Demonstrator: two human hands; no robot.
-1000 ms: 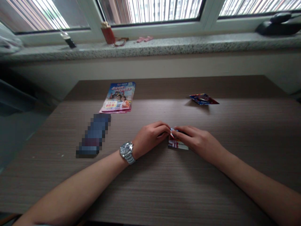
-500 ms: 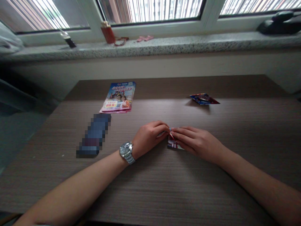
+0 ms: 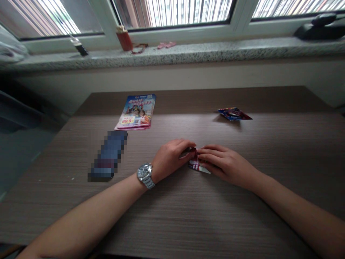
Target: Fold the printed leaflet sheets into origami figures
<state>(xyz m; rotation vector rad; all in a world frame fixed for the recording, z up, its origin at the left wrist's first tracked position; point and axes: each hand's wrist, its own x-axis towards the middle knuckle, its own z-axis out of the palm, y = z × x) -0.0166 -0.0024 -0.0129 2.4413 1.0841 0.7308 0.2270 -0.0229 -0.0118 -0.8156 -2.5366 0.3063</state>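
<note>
A small folded piece of printed paper (image 3: 196,166), with red, white and dark patches, lies on the table between my hands. My left hand (image 3: 172,158), with a silver watch (image 3: 145,175) on its wrist, pinches the paper's left side between thumb and fingers. From the right, my right hand (image 3: 225,162) has its fingers together on the paper's other side, and they cover part of it. Beyond the right hand sits a folded paper shape (image 3: 234,114) in blue and red, with pointed ends.
A stack of printed flyers (image 3: 137,111) lies at the back left of the wooden table (image 3: 172,216). In front of it is a dark, pixelated flat object (image 3: 107,156). Along the granite windowsill (image 3: 205,52) stand a red container (image 3: 124,39) and small pink items (image 3: 166,45).
The folded paper has shifted and turned slightly between my fingers, so more red shows near the left fingertips. Both hands stay in nearly the same place.
</note>
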